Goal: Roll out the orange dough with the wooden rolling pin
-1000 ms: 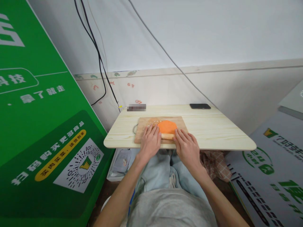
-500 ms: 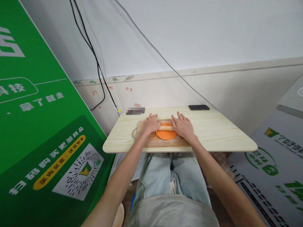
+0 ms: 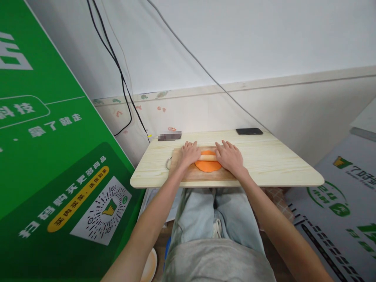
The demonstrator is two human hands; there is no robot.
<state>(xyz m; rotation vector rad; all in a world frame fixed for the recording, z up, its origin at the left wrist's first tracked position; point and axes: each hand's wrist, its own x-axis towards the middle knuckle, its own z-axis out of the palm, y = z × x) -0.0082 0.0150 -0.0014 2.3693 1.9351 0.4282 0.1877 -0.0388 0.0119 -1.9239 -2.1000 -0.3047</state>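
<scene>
My left hand [image 3: 190, 153] lies palm down over the left end of a pale wooden rolling pin [image 3: 208, 158]. Over its right end lies my right hand [image 3: 229, 155]; the fingers of both hands are stretched forward past the pin rather than wrapped round it. Both pin ends are hidden under the palms. Beneath the pin is a flat, roughly round orange sheet [image 3: 208, 167], which looks like dough or clay. It rests on a wooden board [image 3: 189, 175] with a metal ring handle [image 3: 167, 163] at its left side.
The board sits at the front edge of a light wood table [image 3: 273, 166]. A black phone [image 3: 249, 131] lies at the back right, and a dark blurred-out object [image 3: 169, 136] at the back left. Cables [image 3: 122, 74] hang along the wall. A green panel [image 3: 32, 156] stands close on the left.
The view has shifted slightly. Both hands have come a little nearer to me on the rolling pin, fingertips reaching less far forward. The orange sheet looks about the same.
</scene>
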